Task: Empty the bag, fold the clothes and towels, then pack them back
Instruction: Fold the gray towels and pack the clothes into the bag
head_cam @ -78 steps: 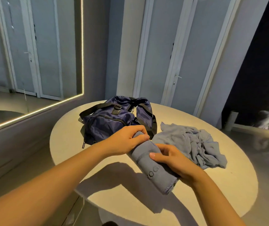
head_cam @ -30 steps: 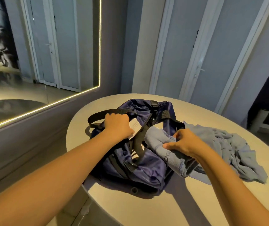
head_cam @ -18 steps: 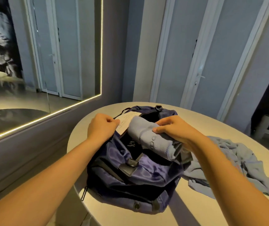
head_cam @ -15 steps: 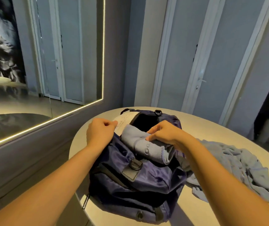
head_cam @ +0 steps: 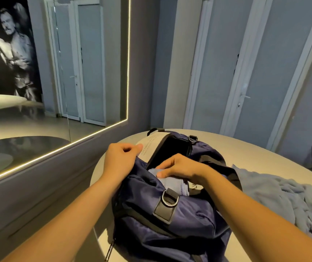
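A wall mirror edged with a lit strip [head_cam: 57, 72] fills the upper left of the frame, and pale panelled doors [head_cam: 264, 72] stand across the upper right. Below them, a round off-white table [head_cam: 245, 148] curves from the centre to the right edge. A navy-blue nylon duffel bag [head_cam: 189, 224] sits on the table at lower centre, its top opening gaping dark towards the upper middle. Just right of the bag, touching its side, a crumpled grey-blue garment [head_cam: 283, 197] lies in loose folds on the table at the right edge.

The left hand [head_cam: 120, 159] reaches in from the lower left; its grip is closed tight, fingers curled round the bag's left rim and holding the mouth wide. The right hand [head_cam: 181, 168] comes from the lower right, its grip wrapped over a folded light-blue cloth [head_cam: 172, 184], thumb along the near side. The cloth sits partly inside the bag's opening, its lower end showing above the near rim.

A white printed paper label [head_cam: 151, 144] lies at the opening's left edge, beside the left fingers. A metal D-ring on a black tab [head_cam: 170, 198] hangs on the bag's near side.
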A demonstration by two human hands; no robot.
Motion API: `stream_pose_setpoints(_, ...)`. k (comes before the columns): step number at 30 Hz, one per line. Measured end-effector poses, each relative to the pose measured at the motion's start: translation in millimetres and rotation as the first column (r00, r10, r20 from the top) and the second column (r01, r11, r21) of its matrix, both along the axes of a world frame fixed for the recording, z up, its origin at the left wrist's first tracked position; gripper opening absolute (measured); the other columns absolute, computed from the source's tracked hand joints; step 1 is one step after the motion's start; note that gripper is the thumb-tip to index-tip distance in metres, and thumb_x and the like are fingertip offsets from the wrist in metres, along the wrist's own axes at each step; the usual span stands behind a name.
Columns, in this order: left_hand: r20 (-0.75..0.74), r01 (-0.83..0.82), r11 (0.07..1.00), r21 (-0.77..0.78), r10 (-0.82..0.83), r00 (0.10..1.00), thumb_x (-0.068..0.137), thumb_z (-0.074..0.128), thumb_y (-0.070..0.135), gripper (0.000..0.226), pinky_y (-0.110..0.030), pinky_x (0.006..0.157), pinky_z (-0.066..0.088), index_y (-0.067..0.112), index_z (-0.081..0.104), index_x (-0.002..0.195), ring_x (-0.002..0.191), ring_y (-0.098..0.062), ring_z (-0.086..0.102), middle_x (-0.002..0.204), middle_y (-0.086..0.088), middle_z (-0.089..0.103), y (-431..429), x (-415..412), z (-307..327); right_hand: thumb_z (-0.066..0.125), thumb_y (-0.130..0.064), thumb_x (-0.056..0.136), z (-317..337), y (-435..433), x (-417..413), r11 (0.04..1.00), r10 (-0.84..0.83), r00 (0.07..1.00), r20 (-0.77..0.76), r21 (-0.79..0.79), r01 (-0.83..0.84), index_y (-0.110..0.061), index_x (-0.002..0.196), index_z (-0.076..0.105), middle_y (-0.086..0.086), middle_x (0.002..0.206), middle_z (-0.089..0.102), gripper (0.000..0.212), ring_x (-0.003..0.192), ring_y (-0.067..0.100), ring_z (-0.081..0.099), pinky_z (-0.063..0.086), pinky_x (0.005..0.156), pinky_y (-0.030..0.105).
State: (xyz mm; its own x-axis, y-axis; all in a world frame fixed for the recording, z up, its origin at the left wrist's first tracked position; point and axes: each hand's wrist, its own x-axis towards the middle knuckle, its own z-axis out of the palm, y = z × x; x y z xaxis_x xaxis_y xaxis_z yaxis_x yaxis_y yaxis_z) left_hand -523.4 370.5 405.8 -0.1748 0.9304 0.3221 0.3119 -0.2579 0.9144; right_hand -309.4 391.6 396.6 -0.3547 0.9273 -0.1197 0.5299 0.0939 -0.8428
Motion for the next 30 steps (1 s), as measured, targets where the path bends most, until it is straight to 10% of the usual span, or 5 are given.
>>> stream_pose_setpoints(5, -0.018, 0.02, 1.0, -0.019, -0.02, 1.0, 0.093, 0.072, 0.034, 0.037, -0.051, 0.084, 0.057, -0.002, 0.076, 0.085, 0.091, -0.039, 0.069, 0.091, -0.02, 0.073, 1.2, 5.8, -7.9, 0.081, -0.025, 0.083, -12.2, -2.1, 2.4, 0.999, -0.002, 1.0, -0.025, -0.046, 0.001, -0.008, 0.107, 0.078, 0.021, 0.114, 0.072, 0.03, 0.106, 0.038, 0.069, 0.048, 0.107, 0.055)
stream_pose_setpoints(10, -0.011, 0.024, 1.0, 0.007, -0.024, 1.0, 0.094, 0.071, 0.034, 0.035, -0.052, 0.085, 0.059, 0.001, 0.077, 0.084, 0.089, -0.036, 0.07, 0.088, -0.017, 0.074, 1.6, 5.1, -3.4, 0.073, -0.02, 0.088, -3.1, -8.5, 21.9, 0.998, -0.016, 0.986, 0.166, -0.052, 0.025, -0.012, 0.062, 0.064, -0.001, 0.063, 0.058, 0.029, 0.058, 0.011, 0.047, 0.04, 0.067, 0.03)
stream_pose_setpoints(15, -0.039, 0.05, 0.994, 0.097, -0.046, 0.998, 0.093, 0.071, 0.032, 0.039, -0.047, 0.074, 0.057, -0.001, 0.071, 0.072, 0.066, -0.032, 0.061, 0.073, -0.02, 0.066, 9.6, 11.5, 12.9, 0.072, -0.01, 0.089, -11.9, -5.1, 12.6, 1.0, 0.014, 0.999, 0.045, 0.023, -0.015, 0.001, 0.1, 0.076, 0.021, 0.099, 0.073, 0.016, 0.084, 0.033, 0.064, 0.055, 0.083, 0.044)
stream_pose_setpoints(21, -0.357, 0.016, 0.996, -0.088, -0.046, 0.933, 0.095, 0.068, 0.033, 0.052, -0.024, 0.054, 0.034, 0.017, 0.05, 0.048, 0.045, -0.013, 0.04, 0.04, 0.008, 0.039, 6.4, 17.8, -22.4, 0.076, -0.021, 0.089, -9.3, -14.4, 12.0, 0.997, -0.082, 0.993, 0.082, 0.004, 0.082, 0.002, 0.074, 0.065, 0.003, 0.061, 0.054, 0.03, 0.052, 0.01, 0.047, 0.043, 0.056, 0.023)
stream_pose_setpoints(30, -0.119, 0.062, 0.988, -0.144, -0.079, 0.99, 0.094, 0.07, 0.026, 0.044, -0.033, 0.06, 0.046, 0.01, 0.061, 0.054, 0.059, -0.021, 0.053, 0.055, -0.004, 0.054, 15.4, 39.6, -17.8, 0.078, -0.013, 0.087, -14.4, -22.0, 19.3, 0.989, -0.141, 0.982, 0.124, 0.067, 0.133, 0.008, 0.095, 0.074, 0.011, 0.081, 0.07, 0.023, 0.07, 0.018, 0.059, 0.049, 0.065, 0.03)
